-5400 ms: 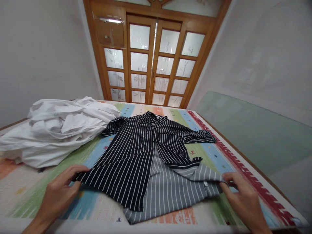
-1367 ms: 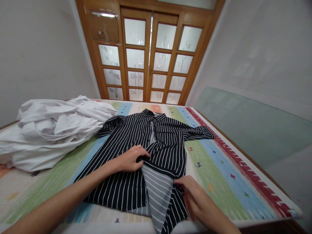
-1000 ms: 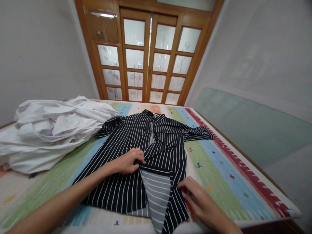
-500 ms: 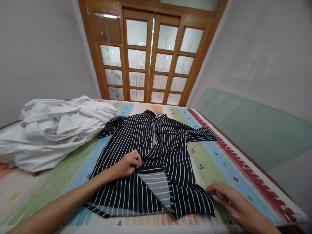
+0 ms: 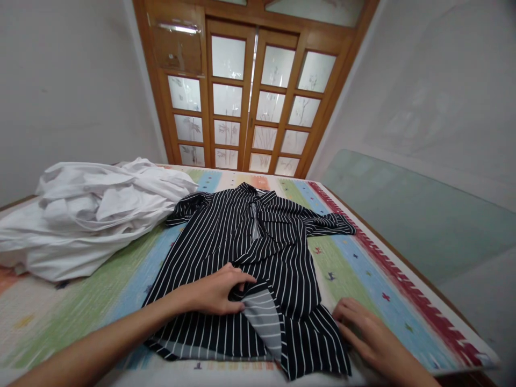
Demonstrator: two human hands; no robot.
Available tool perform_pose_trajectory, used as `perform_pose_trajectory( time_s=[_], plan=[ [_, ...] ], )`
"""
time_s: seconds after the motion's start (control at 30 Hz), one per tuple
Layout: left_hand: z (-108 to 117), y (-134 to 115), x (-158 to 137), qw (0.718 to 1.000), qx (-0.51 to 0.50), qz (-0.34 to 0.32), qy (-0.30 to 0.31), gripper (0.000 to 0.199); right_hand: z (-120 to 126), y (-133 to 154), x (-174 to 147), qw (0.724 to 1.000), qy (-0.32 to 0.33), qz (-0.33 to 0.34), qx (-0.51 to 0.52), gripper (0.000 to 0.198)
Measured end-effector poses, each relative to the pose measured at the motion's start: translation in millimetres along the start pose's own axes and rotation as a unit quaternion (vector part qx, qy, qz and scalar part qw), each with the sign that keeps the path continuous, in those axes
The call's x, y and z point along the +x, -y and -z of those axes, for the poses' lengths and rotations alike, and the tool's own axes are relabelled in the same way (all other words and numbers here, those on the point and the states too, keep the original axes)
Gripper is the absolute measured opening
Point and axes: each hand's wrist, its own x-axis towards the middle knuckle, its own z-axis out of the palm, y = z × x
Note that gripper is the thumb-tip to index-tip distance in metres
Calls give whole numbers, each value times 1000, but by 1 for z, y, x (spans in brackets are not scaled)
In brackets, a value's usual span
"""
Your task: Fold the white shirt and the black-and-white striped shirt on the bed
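Note:
A black short-sleeved shirt with white stripes lies spread out, its collar at the far end and its hem toward me. My left hand rests on the lower front by the parted edges, index finger and thumb apart around a dark fold. Beside it, the grey inner side of the fabric shows through the gap. At the right side of the hem, my right hand has its fingers bent and closed on the shirt's edge; the fingertips are partly hidden.
A crumpled heap of white cloth lies to the left on the colourful patterned table cover. A pale green panel leans along the right wall. Wooden doors with glass panes stand beyond the table.
My left hand has come nearer and a little right, and its finger and thumb have parted. My right hand has shifted slightly left, and the hem's right corner has moved toward me.

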Motion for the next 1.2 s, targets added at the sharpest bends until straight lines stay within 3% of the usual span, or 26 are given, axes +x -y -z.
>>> perform_pose_trajectory(
  time_s=[0.1,0.23,0.37,0.53,0.7,0.8,0.87,0.93,1.03,1.13,1.2],
  plan=[
    [-1,2,0,997,-33,-69,-9,26,0,-9,0,998,-41,-41,-11,30],
    [1,7,-3,990,-63,-128,-20,29,-3,-5,-2,998,-20,-57,1,32],
    [0,14,-7,989,-57,-102,-87,30,-12,8,3,1000,-5,-24,2,26],
    [-1,23,-8,980,-33,-66,-184,59,-12,-3,4,998,-33,-60,-4,33],
    [-6,33,-12,956,2,-57,-286,32,-6,-24,-3,988,-53,-143,-18,41],
    [-11,36,-17,961,16,-106,-255,31,-2,-16,-7,979,-116,-166,-34,42],
    [-14,35,-20,970,16,-131,-203,36,-2,-3,-8,980,-147,-126,-42,38],
    [-15,32,-21,974,24,-144,-172,37,-5,12,-9,989,-129,-51,-45,36],
    [-17,28,-21,967,57,-153,-194,27,-16,25,-6,992,-92,46,-72,36],
    [-21,25,-21,960,94,-152,-218,18,-26,18,-3,976,-141,93,-136,16],
    [-24,25,-22,961,105,-157,-201,21,-31,7,-2,957,-183,116,-191,18]
  ],
)
